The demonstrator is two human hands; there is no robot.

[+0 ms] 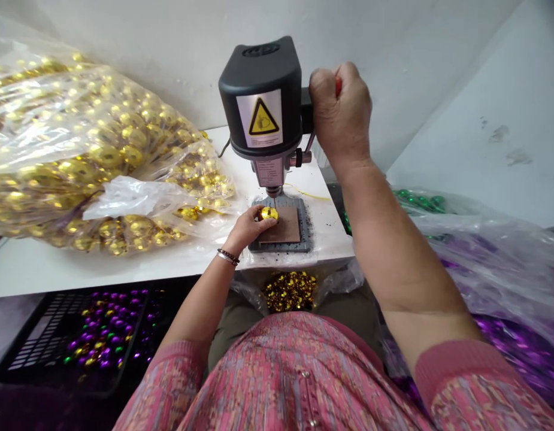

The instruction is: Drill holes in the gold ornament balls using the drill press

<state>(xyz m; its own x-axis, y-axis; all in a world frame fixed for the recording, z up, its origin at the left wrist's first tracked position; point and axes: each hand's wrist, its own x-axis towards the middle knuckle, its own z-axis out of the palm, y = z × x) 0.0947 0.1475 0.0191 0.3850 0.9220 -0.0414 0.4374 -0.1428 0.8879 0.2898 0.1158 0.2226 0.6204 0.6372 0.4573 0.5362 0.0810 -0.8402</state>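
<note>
Between the thumb and fingers of my left hand [250, 227] is a shiny gold faceted bead [270, 214]. It sits right under the chuck of a small black bench drill press [260, 96], over a brown board [283, 226] on the grey drill base [306, 239]. Whether the bit touches the bead is too small to tell. Up at the machine's right side, my right hand [342, 114] is closed round the feed lever, whose red knob [338, 85] shows between the fingers.
Clear plastic bags of gold beads [137, 137] cover the white table's [169, 266] left. An open bag of gold pieces [291, 291] lies at my lap. Below left stands a black crate [38, 335] of mixed beads. Bags of purple [523, 353] and green beads [420, 200] lie right.
</note>
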